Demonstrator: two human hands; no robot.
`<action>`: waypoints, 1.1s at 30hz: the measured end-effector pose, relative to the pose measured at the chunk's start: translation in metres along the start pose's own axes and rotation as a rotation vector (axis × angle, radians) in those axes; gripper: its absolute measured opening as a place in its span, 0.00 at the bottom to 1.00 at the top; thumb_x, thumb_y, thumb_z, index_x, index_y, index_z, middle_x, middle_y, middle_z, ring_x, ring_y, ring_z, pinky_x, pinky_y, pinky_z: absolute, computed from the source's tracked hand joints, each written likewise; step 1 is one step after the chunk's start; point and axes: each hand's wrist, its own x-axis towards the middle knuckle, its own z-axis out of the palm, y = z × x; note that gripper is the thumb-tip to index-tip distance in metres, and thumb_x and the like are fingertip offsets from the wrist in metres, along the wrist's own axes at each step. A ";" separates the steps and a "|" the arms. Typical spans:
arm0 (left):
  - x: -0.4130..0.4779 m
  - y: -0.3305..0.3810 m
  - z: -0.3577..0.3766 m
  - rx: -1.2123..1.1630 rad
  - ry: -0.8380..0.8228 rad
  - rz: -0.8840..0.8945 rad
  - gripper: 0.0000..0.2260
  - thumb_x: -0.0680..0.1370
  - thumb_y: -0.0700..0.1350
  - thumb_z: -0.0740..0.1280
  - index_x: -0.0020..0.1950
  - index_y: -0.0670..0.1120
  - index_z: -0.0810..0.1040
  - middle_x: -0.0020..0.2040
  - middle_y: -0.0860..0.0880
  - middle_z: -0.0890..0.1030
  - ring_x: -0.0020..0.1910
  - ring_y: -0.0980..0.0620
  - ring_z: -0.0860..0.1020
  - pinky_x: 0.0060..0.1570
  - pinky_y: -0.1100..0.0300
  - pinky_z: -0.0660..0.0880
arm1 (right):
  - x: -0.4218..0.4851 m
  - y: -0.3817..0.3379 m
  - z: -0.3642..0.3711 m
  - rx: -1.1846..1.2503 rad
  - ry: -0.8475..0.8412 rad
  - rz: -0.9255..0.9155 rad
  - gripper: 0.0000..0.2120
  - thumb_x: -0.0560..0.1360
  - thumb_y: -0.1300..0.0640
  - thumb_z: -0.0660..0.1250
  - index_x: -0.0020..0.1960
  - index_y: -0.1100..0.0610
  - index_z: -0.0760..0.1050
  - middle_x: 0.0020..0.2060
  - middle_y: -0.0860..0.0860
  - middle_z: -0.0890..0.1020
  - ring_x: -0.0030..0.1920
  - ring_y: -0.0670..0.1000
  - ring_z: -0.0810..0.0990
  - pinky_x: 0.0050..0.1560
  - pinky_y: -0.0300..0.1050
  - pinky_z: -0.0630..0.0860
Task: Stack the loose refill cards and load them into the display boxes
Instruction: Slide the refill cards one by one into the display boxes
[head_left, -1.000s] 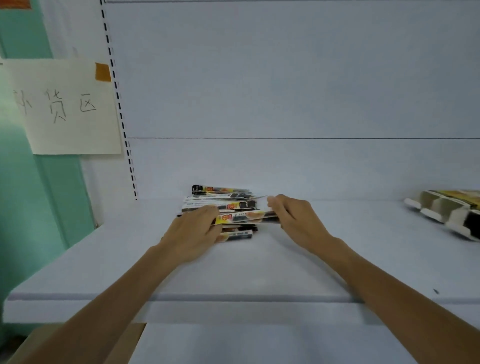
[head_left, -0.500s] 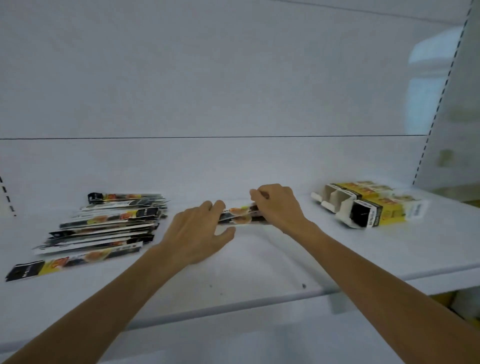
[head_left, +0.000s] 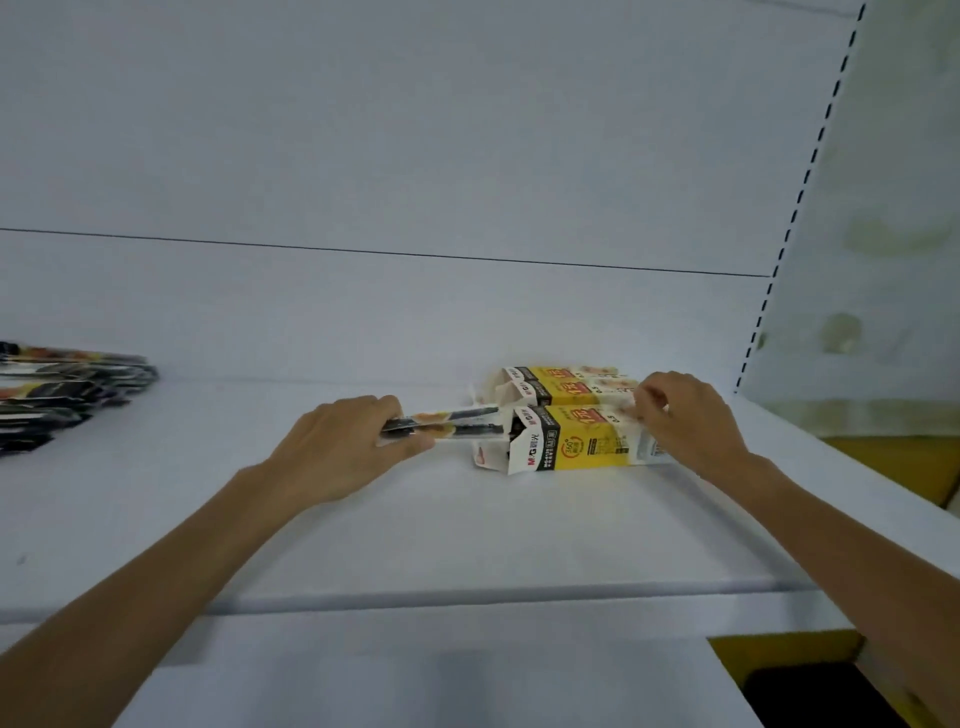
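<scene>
The left hand (head_left: 343, 452) had a small bundle of long, narrow black-and-yellow refill cards (head_left: 457, 423) by its left end. The fingers curled over the top and the thumb sat underneath, so that grip was closed firmly on the bundle. The cards' long axis ran left to right, just above the white shelf (head_left: 467, 545). Their right tips sat at the open left mouth of the yellow-and-black cardboard display box (head_left: 582, 441). I couldn't tell how far in they'd gone, since the opened flap hid that bit.

The box lay on its side with its own long axis on the same left-right line, so cards and box were basically end to end. Imo that's what the next move hung on: a straight push to the right and they should slide in. Any skew toward near or far and the tips would probably snag on the flap.

The right hand (head_left: 685, 415) was at the box's right end with its fingers curled, pinching the top edge. That grip looked like it was bracing the box against the push.

Two more yellow boxes (head_left: 566, 387) sat touching it on the far side. A messy heap of loose cards (head_left: 62, 395) lay well off to the left on the same shelf, so there was plenty left to load.
</scene>
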 end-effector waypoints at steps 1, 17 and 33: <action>-0.002 0.002 0.003 0.006 -0.012 -0.022 0.20 0.75 0.64 0.54 0.43 0.49 0.70 0.39 0.53 0.74 0.38 0.51 0.74 0.35 0.59 0.65 | -0.001 0.008 0.004 -0.014 -0.003 -0.030 0.12 0.77 0.57 0.59 0.40 0.61 0.76 0.38 0.54 0.79 0.41 0.53 0.74 0.40 0.48 0.69; -0.002 0.027 0.020 0.065 0.119 -0.165 0.15 0.79 0.59 0.53 0.43 0.49 0.66 0.38 0.53 0.71 0.39 0.49 0.72 0.37 0.58 0.63 | 0.003 0.019 0.027 -0.014 0.216 -0.184 0.13 0.72 0.56 0.55 0.37 0.63 0.73 0.34 0.58 0.76 0.35 0.58 0.71 0.34 0.48 0.65; 0.004 0.027 0.015 -0.442 -0.067 -0.365 0.19 0.66 0.63 0.58 0.35 0.47 0.66 0.31 0.52 0.68 0.30 0.53 0.65 0.30 0.61 0.58 | 0.001 0.015 0.029 -0.043 0.210 -0.172 0.16 0.73 0.55 0.52 0.39 0.64 0.75 0.36 0.57 0.77 0.36 0.55 0.68 0.35 0.48 0.63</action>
